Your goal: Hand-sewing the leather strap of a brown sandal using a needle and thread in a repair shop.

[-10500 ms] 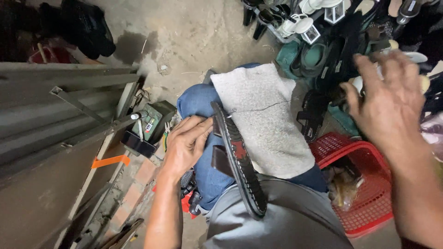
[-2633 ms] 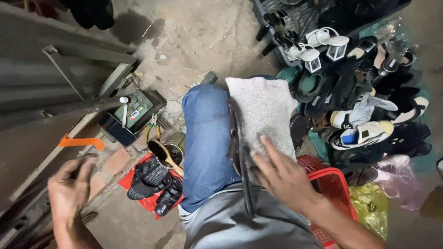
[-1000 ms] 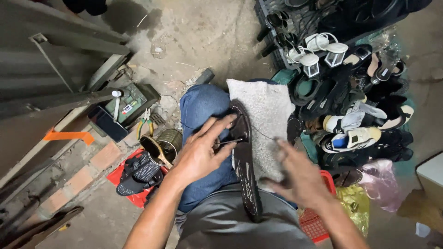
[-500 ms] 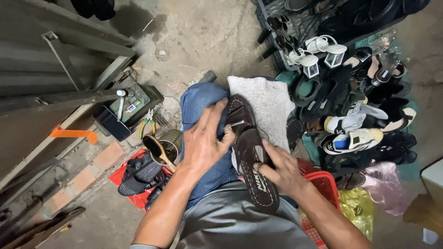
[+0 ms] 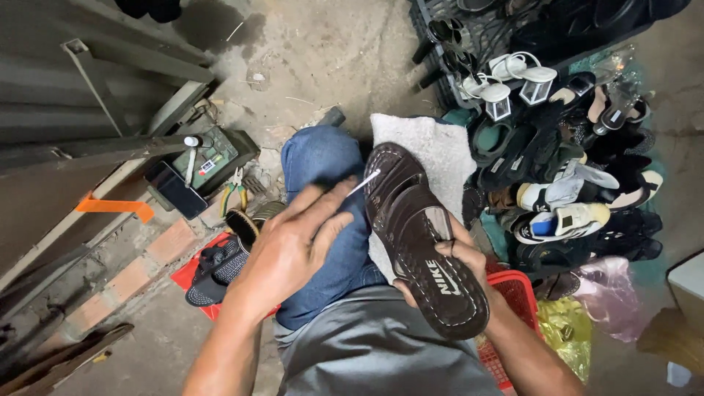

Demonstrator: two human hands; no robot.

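Note:
A dark brown sandal [image 5: 422,238] lies sole-down along my lap, its toe over a grey cloth [image 5: 433,150] spread on my right knee. My right hand [image 5: 458,257] grips the sandal's heel end from underneath, fingers curled over its edge. My left hand [image 5: 293,249] hovers over my blue-jeaned left knee [image 5: 323,165], pinching a thin white thread or stick [image 5: 364,182] whose tip reaches the sandal's front strap.
A pile of shoes and sandals [image 5: 565,169] fills the right side. A red plastic basket [image 5: 513,308] sits by my right hip. At left are a green box [image 5: 216,154], a dark phone [image 5: 174,189], pliers [image 5: 235,194], black sandals on a red mat [image 5: 220,260], and metal bars.
The sandal has turned from on edge to flat, footbed up. My left hand has lifted off it and now pinches a white thread at its strap; my right hand stays under the heel.

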